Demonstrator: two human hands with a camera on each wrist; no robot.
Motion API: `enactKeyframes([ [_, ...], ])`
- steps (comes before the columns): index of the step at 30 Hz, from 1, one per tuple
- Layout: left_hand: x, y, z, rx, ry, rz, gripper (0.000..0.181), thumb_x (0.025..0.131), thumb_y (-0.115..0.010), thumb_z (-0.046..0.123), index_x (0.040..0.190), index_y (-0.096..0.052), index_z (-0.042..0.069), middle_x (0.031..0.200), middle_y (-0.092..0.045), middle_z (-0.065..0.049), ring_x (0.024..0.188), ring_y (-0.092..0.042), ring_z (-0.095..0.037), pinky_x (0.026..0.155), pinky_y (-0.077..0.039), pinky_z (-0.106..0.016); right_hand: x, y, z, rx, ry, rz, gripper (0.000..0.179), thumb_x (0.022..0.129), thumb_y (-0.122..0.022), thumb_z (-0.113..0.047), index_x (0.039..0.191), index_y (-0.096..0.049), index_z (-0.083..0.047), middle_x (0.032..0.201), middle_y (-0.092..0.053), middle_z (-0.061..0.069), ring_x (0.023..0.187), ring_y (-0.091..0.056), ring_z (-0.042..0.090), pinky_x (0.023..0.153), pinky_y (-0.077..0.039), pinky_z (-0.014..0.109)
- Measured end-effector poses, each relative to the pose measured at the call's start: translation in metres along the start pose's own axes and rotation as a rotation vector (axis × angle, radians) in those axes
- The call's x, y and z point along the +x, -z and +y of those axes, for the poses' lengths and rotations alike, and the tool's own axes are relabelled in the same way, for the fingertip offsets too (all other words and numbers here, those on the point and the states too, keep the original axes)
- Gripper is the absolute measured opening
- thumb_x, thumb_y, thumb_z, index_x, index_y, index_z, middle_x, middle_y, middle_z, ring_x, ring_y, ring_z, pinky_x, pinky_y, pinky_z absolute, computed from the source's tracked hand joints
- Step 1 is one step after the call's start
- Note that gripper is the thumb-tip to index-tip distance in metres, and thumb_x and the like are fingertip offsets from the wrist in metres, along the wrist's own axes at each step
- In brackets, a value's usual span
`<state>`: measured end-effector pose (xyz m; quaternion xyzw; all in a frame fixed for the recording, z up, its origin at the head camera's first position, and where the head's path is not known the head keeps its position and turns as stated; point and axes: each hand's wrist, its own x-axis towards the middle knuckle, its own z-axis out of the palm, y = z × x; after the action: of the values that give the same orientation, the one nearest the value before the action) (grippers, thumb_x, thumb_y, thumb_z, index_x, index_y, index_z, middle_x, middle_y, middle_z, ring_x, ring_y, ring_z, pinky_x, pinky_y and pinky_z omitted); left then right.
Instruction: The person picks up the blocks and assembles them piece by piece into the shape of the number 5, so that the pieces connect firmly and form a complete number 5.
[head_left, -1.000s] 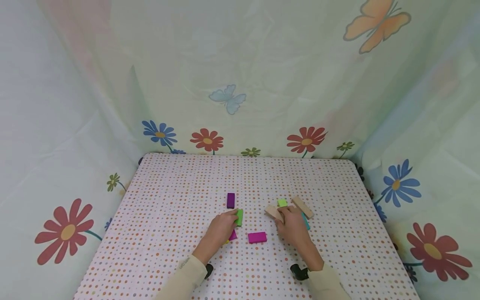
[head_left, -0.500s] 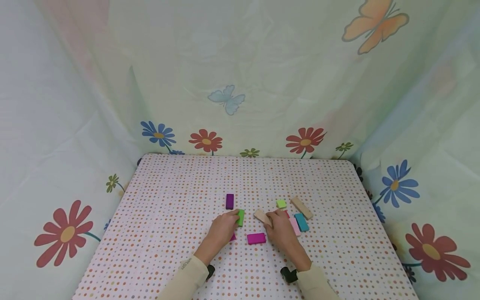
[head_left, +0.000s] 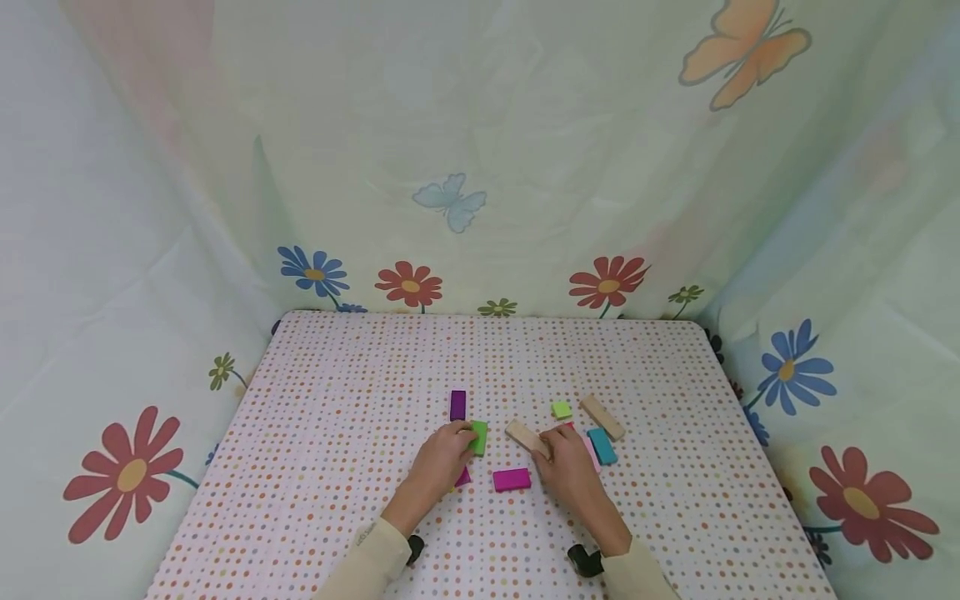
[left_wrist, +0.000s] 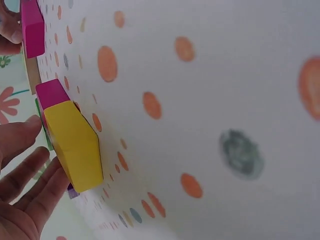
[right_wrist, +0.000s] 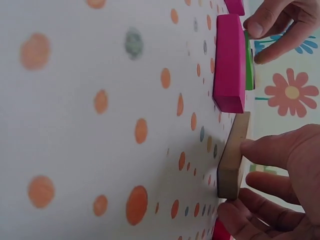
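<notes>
On the worktop, our left hand pinches the green block, our right hand the left wood block; we should steer both, level, clear of the right magenta block.

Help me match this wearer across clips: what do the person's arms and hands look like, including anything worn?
The left hand and right hand are ungloved. The left sleeve and right sleeve are cream, the left with dark lettering too small to read. A small black device shows at the left wrist, another at the right.
</notes>
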<state>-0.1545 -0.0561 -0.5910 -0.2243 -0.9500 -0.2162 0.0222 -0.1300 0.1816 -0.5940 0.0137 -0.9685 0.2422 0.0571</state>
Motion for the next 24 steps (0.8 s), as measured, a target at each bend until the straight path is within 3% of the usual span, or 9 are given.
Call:
enactKeyframes([
  [7, 0.0008, -0.0022, 0.0029, 0.019, 0.022, 0.035, 0.025, 0.095, -0.080, 0.015, 0.118, -0.080, 0.006, 0.120, -0.075, -0.011, 0.107, -0.073, -0.024, 0.092, -0.064, -0.037, -0.0044, 0.0029, -0.0009, 0.009, -0.027, 0.013, 0.027, 0.092, -0.083, -0.014, 0.111, -0.077, 0.004, 0.105, -0.068, 0.013, 0.086, -0.061, 0.018, 0.070, -0.054, 0.032],
  [14, -0.0002, -0.0025, 0.0057, 0.014, 0.090, 0.052, 0.026, 0.093, -0.082, 0.020, 0.115, -0.081, 0.006, 0.114, -0.077, -0.010, 0.099, -0.071, -0.023, 0.084, -0.064, -0.035, -0.0060, 0.0012, -0.0019, 0.006, -0.054, -0.005, 0.027, 0.093, -0.082, -0.014, 0.112, -0.077, 0.004, 0.105, -0.070, 0.012, 0.087, -0.063, 0.018, 0.072, -0.055, 0.033],
  [24, 0.0036, -0.0035, 0.0040, 0.032, 0.092, 0.031, 0.033, 0.092, -0.083, 0.024, 0.120, -0.080, 0.008, 0.113, -0.078, -0.010, 0.092, -0.067, -0.022, 0.080, -0.059, -0.034, 0.0016, 0.0036, -0.0023, 0.069, -0.069, -0.020, 0.025, 0.095, -0.079, -0.010, 0.115, -0.076, 0.005, 0.094, -0.068, 0.010, 0.081, -0.058, 0.015, 0.066, -0.049, 0.026],
])
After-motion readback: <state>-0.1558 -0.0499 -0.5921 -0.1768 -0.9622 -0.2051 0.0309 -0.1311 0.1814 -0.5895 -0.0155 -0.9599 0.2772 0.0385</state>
